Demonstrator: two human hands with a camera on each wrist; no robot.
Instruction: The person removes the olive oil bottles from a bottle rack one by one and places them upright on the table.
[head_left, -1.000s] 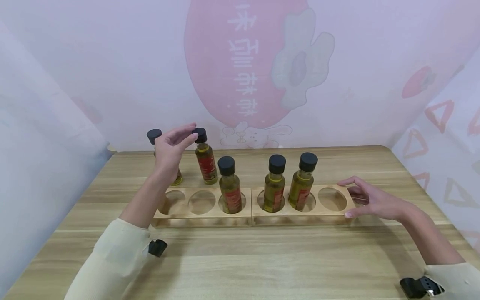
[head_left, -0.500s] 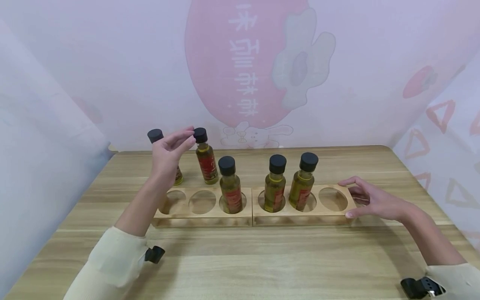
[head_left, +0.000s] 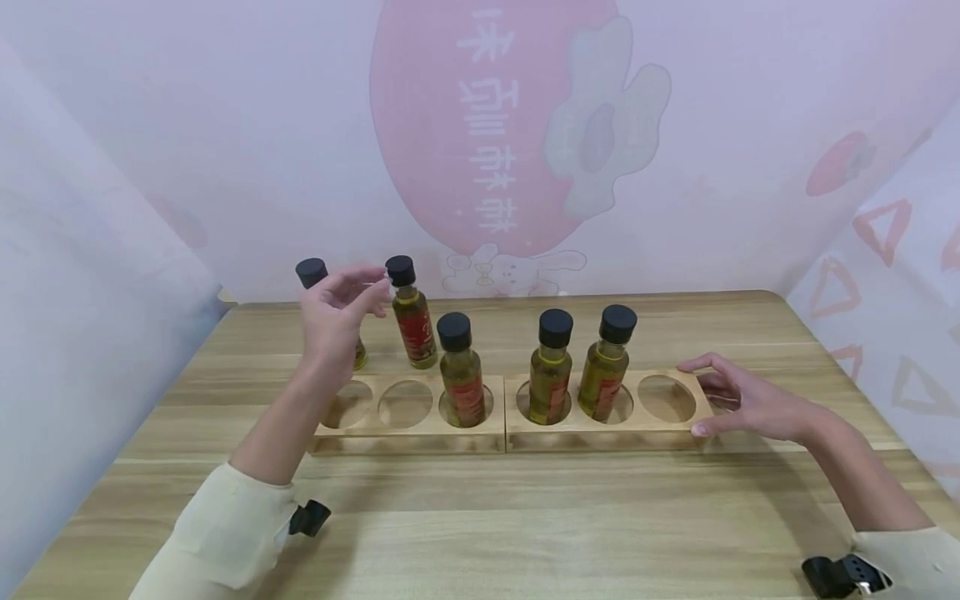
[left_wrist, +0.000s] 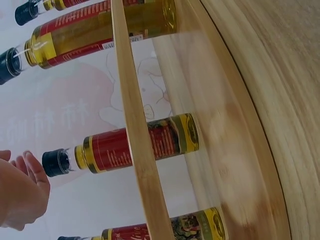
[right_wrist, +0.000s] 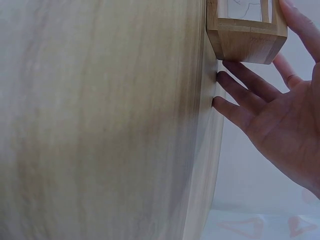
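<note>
My left hand (head_left: 333, 321) is raised, fingers bent beside the black cap of a red-labelled oil bottle (head_left: 415, 329) that stands on the table behind the left wooden rack (head_left: 408, 433). In the left wrist view, the hand (left_wrist: 25, 187) shows a small gap from that bottle's cap (left_wrist: 56, 162). Another oil bottle, its black cap (head_left: 311, 272) showing, is mostly hidden behind the left hand. My right hand (head_left: 750, 404) holds the outer end of the right wooden rack (head_left: 600, 437), thumb at the front corner and index finger at the back corner.
One oil bottle (head_left: 462, 387) stands in the left rack's right-hand hole. Two more, a left one (head_left: 550, 387) and a right one (head_left: 602, 379), fill holes of the right rack. Both racks sit end to end on the wooden table (head_left: 540, 525), with a printed cloth (head_left: 300, 150) behind.
The left hand's fingers have come away from the bottle's cap, and the hand has dropped slightly down and left. The right hand and the bottles have stayed in place.
</note>
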